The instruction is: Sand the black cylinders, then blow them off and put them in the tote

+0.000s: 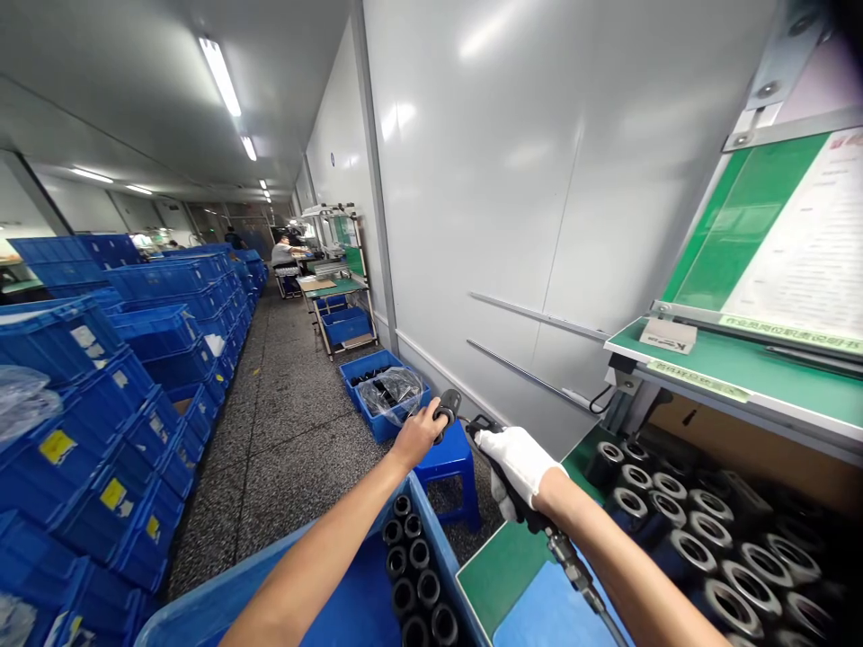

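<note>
My left hand (418, 437), bare, is closed around a small black round part with a flange (450, 406), held up above a blue stool. In a white glove, my right hand (520, 463) grips a black air blow gun (484, 424), its thin nozzle pointing at the black part. From the gun's handle a hose with a metal fitting (573, 568) runs down to the lower right. Below my hands, black tubular parts (419, 553) stand in rows inside a large blue bin (297, 550). Many black cylinders with shiny metal rims (688, 550) stand on the bench at right.
The blue stool (448, 460) stands by the wall, beside blue crates (378, 427) holding plastic-wrapped black parts. Stacked blue crates (128, 386) line the left of the aisle. A green-topped bench (495, 557) and shelf (748, 373) are at right. A person (283, 252) sits far off.
</note>
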{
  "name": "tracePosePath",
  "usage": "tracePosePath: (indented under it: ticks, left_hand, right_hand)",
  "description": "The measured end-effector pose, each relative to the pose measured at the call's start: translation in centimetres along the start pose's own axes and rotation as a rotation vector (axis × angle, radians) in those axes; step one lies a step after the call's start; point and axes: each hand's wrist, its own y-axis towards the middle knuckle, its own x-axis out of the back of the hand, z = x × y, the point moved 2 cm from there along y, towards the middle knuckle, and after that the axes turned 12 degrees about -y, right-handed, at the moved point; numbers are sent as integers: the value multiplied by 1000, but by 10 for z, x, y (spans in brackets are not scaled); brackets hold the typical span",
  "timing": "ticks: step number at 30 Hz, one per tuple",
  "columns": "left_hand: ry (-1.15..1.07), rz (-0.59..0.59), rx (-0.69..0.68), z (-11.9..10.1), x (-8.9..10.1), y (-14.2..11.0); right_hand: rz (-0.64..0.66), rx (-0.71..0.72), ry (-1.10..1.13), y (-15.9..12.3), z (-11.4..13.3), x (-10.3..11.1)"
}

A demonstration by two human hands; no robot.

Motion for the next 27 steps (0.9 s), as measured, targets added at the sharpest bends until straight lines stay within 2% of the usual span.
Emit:
tracePosePath:
  ticks: [6,10,14,17,22,24,27]
  left_hand:
    - [34,31,12,5,-3,-6]
    - [60,65,4,4,-1,-9]
    - [77,109,-14,4,5,-8]
    - [82,139,-41,4,15,-4]
    - [124,150,-190,-13,42,-3]
    - [169,138,-259,-27,52,-3]
    - [207,134,-329,-47,63,-2]
  right_hand:
    - [14,-7,11,10,-2,-2]
    - [34,-3,11,14,-3,-8]
    - [1,28,-10,15,-5,-14]
    - [-129,125,-28,21,-11,-13]
    - [-544,143,-83,46,-24,0]
    - [-635,123,-158,56,-25,2]
    - [-686,81,-254,66,-23,1]
